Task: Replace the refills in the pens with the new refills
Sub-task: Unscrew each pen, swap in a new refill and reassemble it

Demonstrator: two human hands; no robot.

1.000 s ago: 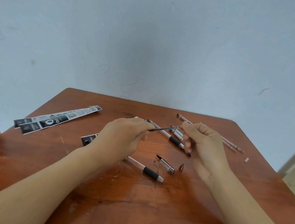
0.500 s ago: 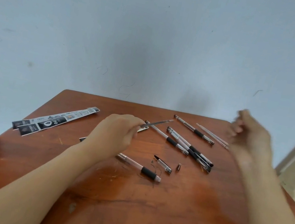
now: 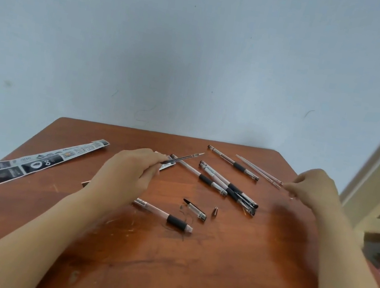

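Note:
My left hand (image 3: 128,173) pinches a thin dark refill (image 3: 182,159) that points up and to the right above the table. My right hand (image 3: 313,188) hovers blurred at the table's right edge with curled fingers, beside two clear used refills (image 3: 258,172); whether it holds anything is unclear. An open pen barrel (image 3: 164,214) with a black grip lies below my left hand. Its cap (image 3: 195,209) and small metal tip cone (image 3: 215,211) lie just right of it.
Several whole pens (image 3: 227,186) lie in a loose group mid-table, and one more pen (image 3: 233,163) lies near the far edge. Black-and-white refill packets (image 3: 46,159) lie at the left on the brown wooden table (image 3: 187,270). A wall stands behind the table.
My right hand let go of the refill's tip and swung right to the table's edge, uncovering the pens. My left hand kept hold of the refill and barely moved.

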